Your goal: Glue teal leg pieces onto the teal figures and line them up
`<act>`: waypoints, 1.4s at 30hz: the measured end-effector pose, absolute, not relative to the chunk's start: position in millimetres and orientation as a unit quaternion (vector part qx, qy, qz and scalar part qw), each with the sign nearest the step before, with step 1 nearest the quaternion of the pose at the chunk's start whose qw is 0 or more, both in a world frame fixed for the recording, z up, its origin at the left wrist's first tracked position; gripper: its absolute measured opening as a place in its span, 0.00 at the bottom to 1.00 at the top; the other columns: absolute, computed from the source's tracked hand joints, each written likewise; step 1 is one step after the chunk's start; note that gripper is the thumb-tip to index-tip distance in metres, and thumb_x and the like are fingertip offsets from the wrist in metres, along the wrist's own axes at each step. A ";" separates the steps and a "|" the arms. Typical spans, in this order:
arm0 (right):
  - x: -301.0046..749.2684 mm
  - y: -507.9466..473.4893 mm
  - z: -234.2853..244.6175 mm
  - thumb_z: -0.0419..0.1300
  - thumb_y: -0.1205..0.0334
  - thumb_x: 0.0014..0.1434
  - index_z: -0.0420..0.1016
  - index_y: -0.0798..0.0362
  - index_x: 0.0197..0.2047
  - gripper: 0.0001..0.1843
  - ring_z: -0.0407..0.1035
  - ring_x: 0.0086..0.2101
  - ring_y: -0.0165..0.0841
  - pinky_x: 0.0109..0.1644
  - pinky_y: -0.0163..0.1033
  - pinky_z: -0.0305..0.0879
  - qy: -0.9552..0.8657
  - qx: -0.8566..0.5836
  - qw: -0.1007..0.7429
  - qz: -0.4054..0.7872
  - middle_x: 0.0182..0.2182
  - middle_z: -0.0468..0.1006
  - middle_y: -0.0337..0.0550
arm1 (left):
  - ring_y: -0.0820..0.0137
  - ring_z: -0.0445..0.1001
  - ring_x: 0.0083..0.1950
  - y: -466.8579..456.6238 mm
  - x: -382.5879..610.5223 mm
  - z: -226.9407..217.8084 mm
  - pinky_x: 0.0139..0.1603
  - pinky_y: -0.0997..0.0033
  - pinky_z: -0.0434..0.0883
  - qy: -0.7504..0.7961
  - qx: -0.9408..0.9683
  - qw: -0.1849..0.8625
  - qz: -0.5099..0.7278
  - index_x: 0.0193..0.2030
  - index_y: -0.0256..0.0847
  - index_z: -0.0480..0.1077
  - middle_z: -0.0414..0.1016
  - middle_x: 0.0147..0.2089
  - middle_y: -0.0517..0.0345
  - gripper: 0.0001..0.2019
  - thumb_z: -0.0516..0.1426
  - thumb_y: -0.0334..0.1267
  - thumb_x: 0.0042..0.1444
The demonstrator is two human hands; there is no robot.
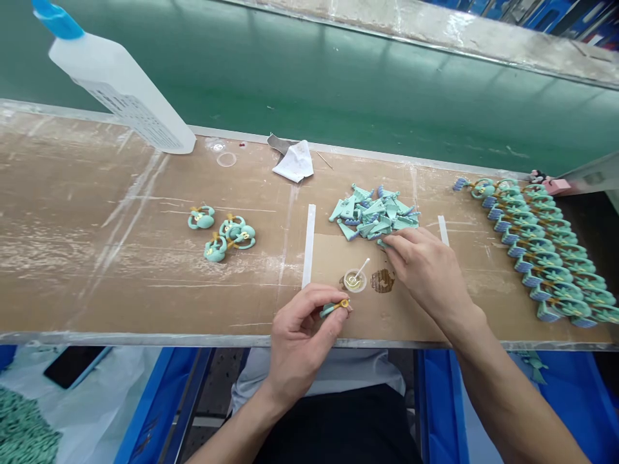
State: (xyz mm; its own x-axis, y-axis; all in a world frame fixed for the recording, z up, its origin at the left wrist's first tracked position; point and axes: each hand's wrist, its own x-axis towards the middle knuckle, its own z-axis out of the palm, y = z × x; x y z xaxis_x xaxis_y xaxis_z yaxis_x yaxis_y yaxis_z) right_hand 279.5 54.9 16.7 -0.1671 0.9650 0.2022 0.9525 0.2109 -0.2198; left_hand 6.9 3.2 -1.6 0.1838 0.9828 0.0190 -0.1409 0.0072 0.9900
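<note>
My left hand (300,332) is closed in a pinch on a small teal toy part with a yellow ring (336,306), held near the bench's front edge. My right hand (423,270) reaches into the near edge of a pile of teal fan-shaped parts (373,218), fingers curled on one piece. Between my hands sits a small clear glue cap with a white stick (355,278) beside a brown glue stain (382,280). Both lie on a cardboard sheet (333,254).
Three teal curled parts (223,233) lie to the left. Rows of assembled teal toys (541,251) fill the right side. A white bottle with blue cap (116,80), a crumpled white cloth (294,162) and a green conveyor belt (338,84) lie behind.
</note>
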 end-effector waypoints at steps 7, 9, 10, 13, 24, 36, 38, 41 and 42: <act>286.2 56.0 8.6 0.59 0.59 0.86 0.89 0.51 0.50 0.16 0.84 0.48 0.46 0.53 0.48 0.74 -0.723 -0.643 0.251 0.030 0.48 0.90 0.54 | 0.61 0.89 0.48 0.3 8.0 -0.8 0.49 0.62 0.86 0.398 0.495 0.588 0.501 0.52 0.46 0.91 0.91 0.50 0.49 0.05 0.70 0.35 0.76; 281.4 39.3 17.7 0.61 0.56 0.87 0.88 0.51 0.55 0.14 0.85 0.45 0.44 0.52 0.47 0.78 -0.699 -0.647 0.302 0.041 0.47 0.91 0.52 | 0.61 0.89 0.47 -0.6 9.0 -0.6 0.47 0.62 0.87 0.393 0.486 0.596 0.505 0.53 0.47 0.92 0.91 0.51 0.49 0.06 0.70 0.35 0.77; 276.3 27.8 23.6 0.63 0.55 0.87 0.88 0.51 0.57 0.13 0.86 0.41 0.42 0.49 0.46 0.80 -0.677 -0.651 0.335 0.072 0.44 0.91 0.49 | 0.61 0.89 0.47 -0.9 9.7 -0.5 0.47 0.62 0.87 0.395 0.483 0.597 0.504 0.53 0.47 0.92 0.90 0.51 0.48 0.06 0.71 0.35 0.77; 251.5 -10.0 39.1 0.73 0.50 0.81 0.88 0.50 0.56 0.12 0.80 0.26 0.36 0.32 0.40 0.77 -0.535 -0.639 0.445 0.327 0.30 0.86 0.38 | 0.60 0.89 0.50 -0.7 11.8 0.1 0.47 0.64 0.86 0.408 0.491 0.582 0.503 0.54 0.49 0.93 0.90 0.52 0.48 0.06 0.71 0.35 0.76; 195.3 -40.8 31.8 0.85 0.44 0.68 0.86 0.53 0.42 0.22 0.68 0.21 0.24 0.25 0.28 0.62 -0.217 -0.505 0.505 0.665 0.28 0.81 0.37 | 0.61 0.90 0.54 -1.8 15.8 2.7 0.55 0.65 0.87 0.416 0.535 0.541 0.499 0.55 0.50 0.93 0.88 0.54 0.51 0.10 0.71 0.31 0.75; 194.3 -39.6 29.2 0.85 0.41 0.67 0.81 0.53 0.36 0.27 0.52 0.20 0.19 0.25 0.29 0.48 -0.186 -0.486 0.482 0.705 0.24 0.78 0.35 | 0.68 0.92 0.52 -2.0 5.8 11.0 0.56 0.75 0.87 0.376 0.698 0.361 0.490 0.60 0.43 0.89 0.91 0.55 0.52 0.16 0.70 0.21 0.72; 194.7 -38.6 31.2 0.85 0.42 0.67 0.80 0.52 0.36 0.27 0.49 0.21 0.20 0.25 0.29 0.47 -0.176 -0.465 0.477 0.725 0.22 0.73 0.32 | 0.68 0.91 0.53 -2.6 4.2 13.2 0.59 0.73 0.87 0.366 0.719 0.336 0.486 0.60 0.42 0.87 0.91 0.56 0.52 0.17 0.69 0.19 0.72; 194.2 -38.0 33.9 0.84 0.43 0.68 0.77 0.52 0.36 0.27 0.47 0.22 0.21 0.26 0.29 0.46 -0.165 -0.435 0.474 0.747 0.20 0.67 0.28 | 0.68 0.90 0.52 -1.4 2.5 15.2 0.59 0.72 0.85 0.347 0.740 0.316 0.481 0.61 0.39 0.86 0.91 0.55 0.50 0.18 0.68 0.17 0.72; 193.7 -38.0 34.3 0.84 0.43 0.68 0.77 0.51 0.36 0.27 0.46 0.22 0.21 0.26 0.29 0.46 -0.164 -0.430 0.474 0.751 0.21 0.67 0.28 | 0.68 0.89 0.52 -0.8 2.0 15.6 0.58 0.72 0.85 0.342 0.746 0.312 0.479 0.62 0.38 0.85 0.91 0.55 0.50 0.18 0.67 0.16 0.72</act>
